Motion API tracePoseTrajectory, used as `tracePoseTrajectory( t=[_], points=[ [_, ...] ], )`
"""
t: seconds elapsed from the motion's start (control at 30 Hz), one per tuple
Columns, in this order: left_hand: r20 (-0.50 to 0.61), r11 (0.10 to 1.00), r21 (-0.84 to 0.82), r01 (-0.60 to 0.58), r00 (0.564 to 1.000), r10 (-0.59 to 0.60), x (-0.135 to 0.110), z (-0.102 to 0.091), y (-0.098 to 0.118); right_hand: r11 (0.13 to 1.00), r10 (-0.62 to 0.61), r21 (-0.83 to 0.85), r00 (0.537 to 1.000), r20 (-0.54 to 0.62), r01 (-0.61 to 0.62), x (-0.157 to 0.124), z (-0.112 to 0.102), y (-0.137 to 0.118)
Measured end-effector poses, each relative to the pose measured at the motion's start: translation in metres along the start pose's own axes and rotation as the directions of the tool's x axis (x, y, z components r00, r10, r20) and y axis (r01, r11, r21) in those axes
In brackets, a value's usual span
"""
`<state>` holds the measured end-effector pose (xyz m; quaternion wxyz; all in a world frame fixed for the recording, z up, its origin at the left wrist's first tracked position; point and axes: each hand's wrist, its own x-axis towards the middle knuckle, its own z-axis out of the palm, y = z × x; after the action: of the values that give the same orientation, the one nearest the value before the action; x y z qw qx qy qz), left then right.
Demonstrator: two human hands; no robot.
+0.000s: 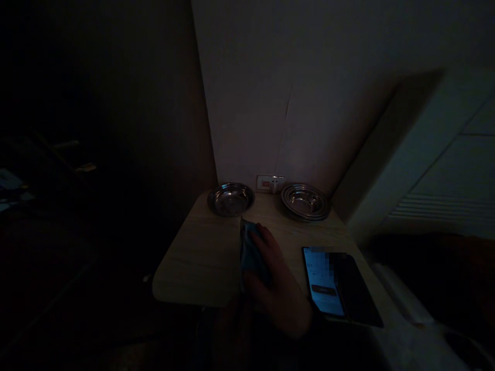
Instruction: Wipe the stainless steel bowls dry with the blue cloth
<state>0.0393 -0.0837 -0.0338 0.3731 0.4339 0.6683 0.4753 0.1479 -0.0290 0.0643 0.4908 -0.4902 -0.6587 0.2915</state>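
Observation:
My right hand (280, 288) is closed on a blue cloth (253, 252), its fingers bent over the cloth above the front half of a small wooden table. Along the cloth's left side runs a thin upright edge; whether it belongs to the cloth or to something behind it, I cannot make out. Low in the view, my left hand (234, 327) is a dark shape just under the cloth, its fingers lost in shadow. A shiny metal basin (231, 200) sits at the table's back left. Several similar metal basins (305, 202) are nested together at the back right.
On the right of the pale wooden table (193, 257) lies a lit phone (323, 283) with a dark flap beside it. A wall socket with a plug (274, 184) is behind the table between the basins. A pale slatted cabinet (433, 180) stands to the right. The room is very dark.

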Motion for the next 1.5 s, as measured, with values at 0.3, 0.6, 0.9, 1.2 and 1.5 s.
tracePoseTrajectory(
  t=[0.3,0.6,0.9,1.2,1.5],
  points=[
    [0.116,1.0,0.018,-0.01,0.993,0.008,0.004,-0.004,0.023,0.999,-0.001,0.048,0.996,-0.092,0.006,0.011,0.005,0.004],
    [0.045,0.992,0.118,-0.055,0.998,0.049,-0.001,-0.012,0.016,0.978,0.119,0.172,0.993,-0.006,-0.116,0.044,0.004,0.007],
    [-0.031,0.96,0.157,-0.231,0.971,0.238,-0.003,-0.023,0.031,0.969,0.121,0.223,0.992,-0.043,-0.109,0.029,0.007,0.008],
    [0.061,0.983,0.139,-0.123,0.991,0.116,0.017,-0.032,0.029,0.975,0.131,0.181,0.991,0.022,-0.133,-0.014,-0.003,0.022],
    [0.087,0.994,0.101,0.03,0.995,-0.039,0.012,-0.018,0.039,0.983,0.163,0.096,0.985,-0.054,-0.158,-0.022,0.003,0.014]
  ],
)
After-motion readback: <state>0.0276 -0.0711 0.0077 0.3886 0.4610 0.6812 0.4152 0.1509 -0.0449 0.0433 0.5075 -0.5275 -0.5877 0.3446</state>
